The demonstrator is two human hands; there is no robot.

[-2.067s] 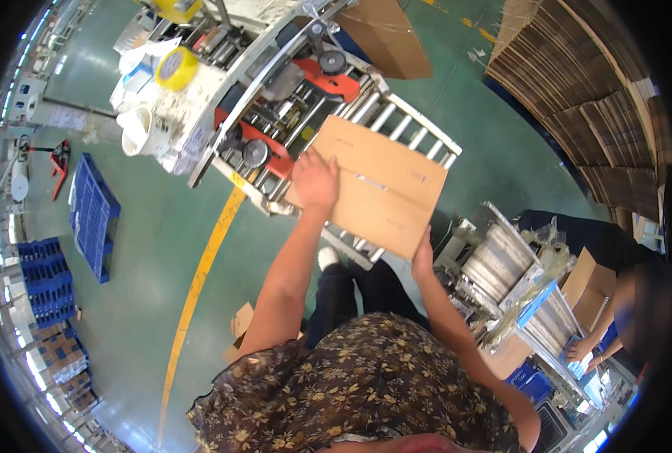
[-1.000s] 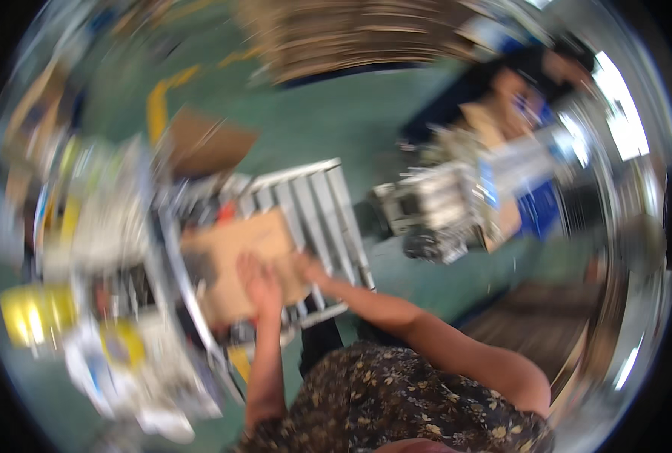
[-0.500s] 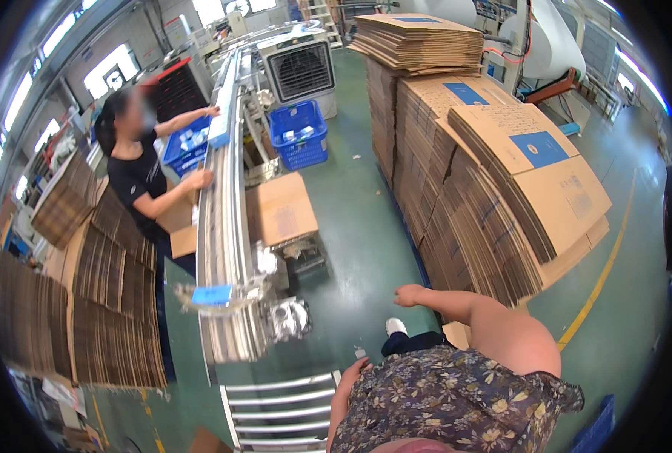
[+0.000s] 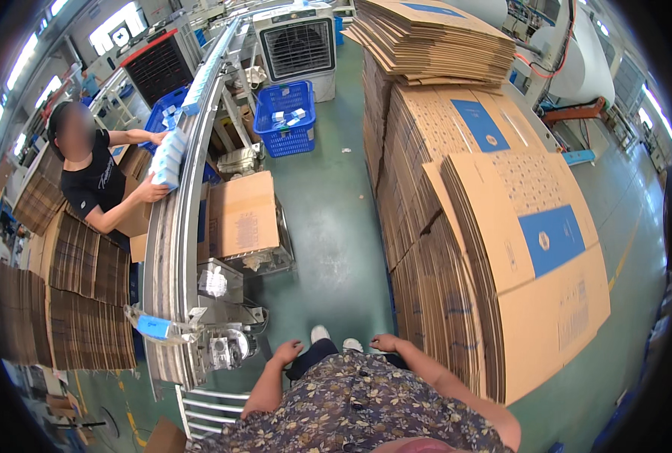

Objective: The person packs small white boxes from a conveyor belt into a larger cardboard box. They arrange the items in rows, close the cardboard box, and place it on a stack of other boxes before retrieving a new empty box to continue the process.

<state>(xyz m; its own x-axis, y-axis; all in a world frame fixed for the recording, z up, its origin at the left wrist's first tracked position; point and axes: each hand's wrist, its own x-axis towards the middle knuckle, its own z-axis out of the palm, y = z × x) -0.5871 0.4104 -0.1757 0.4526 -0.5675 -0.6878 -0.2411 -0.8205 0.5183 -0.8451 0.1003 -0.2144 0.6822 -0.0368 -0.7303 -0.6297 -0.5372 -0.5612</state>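
My left hand (image 4: pixel 287 352) hangs low in front of me, beside the end of the conveyor (image 4: pixel 171 294). Its fingers are loosely bent and apart, with nothing seen in them. At the foot of the cardboard stack, my right hand (image 4: pixel 386 343) hangs loose too, fingers partly apart and holding nothing that shows. Flattened cardboard boxes (image 4: pixel 536 302) with blue panels rise in a tall stack on my right. Neither hand appears to touch anything.
Across the conveyor, a co-worker (image 4: pixel 98 177) grips a row of white-and-blue packs (image 4: pixel 170 157). A blue crate (image 4: pixel 284 121) stands on the floor ahead, near an air cooler (image 4: pixel 299 49). A cardboard box (image 4: pixel 241 219) sits beside the conveyor. White rails (image 4: pixel 207 408) lie at lower left.
My view has turned and moved closer to the stack. My right arm has swung down and back; my left hand now shows farther left. The co-worker has brought the packs nearer along the conveyor.
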